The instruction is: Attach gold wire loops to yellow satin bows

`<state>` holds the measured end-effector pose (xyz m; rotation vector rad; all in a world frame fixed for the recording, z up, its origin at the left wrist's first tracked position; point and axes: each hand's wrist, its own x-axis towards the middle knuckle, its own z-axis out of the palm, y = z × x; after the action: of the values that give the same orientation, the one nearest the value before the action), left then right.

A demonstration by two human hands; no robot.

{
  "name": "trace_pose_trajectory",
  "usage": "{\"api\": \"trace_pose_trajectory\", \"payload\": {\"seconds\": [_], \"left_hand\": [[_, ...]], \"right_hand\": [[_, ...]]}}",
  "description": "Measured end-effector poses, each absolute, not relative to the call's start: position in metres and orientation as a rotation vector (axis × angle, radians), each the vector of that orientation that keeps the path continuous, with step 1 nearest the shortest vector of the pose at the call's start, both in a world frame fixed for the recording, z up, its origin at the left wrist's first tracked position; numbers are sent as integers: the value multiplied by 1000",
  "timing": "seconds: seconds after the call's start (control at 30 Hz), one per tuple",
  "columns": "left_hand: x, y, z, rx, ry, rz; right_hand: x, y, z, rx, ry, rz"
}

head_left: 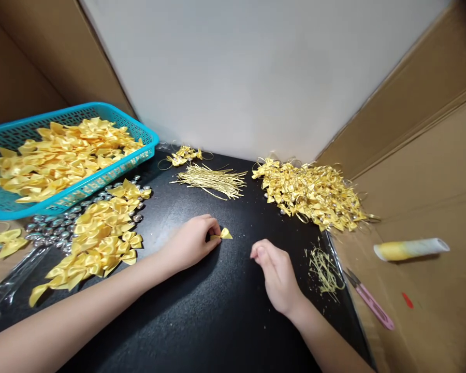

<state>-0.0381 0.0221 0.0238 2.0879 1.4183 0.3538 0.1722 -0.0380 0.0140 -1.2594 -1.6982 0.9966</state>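
Over the middle of the black tabletop, my left hand is closed on a small yellow ribbon bow, one wing of which sticks out past the fingertips. My right hand is apart from it on the right, fingers curled in and thumb pressed against them; whatever it may pinch is hidden. Left of my left hand lies a heap of loose yellow bows, with shiny silver beads beside and under it. Beyond my hands rests a bundle of cut gold cords.
A blue basket full of yellow bows stands at the back left. Bows with gold loops form a small cluster and a big pile at the back. Cord clippings, a pink-handled cutter and a paper tube lie right.
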Motion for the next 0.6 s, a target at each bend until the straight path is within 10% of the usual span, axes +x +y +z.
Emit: {"api": "trace_pose_trajectory", "payload": {"seconds": [0.6], "left_hand": [[-18,5,-4,845,658,797]], "right_hand": [[169,-31,-11,-1158,-1491,1043]]}}
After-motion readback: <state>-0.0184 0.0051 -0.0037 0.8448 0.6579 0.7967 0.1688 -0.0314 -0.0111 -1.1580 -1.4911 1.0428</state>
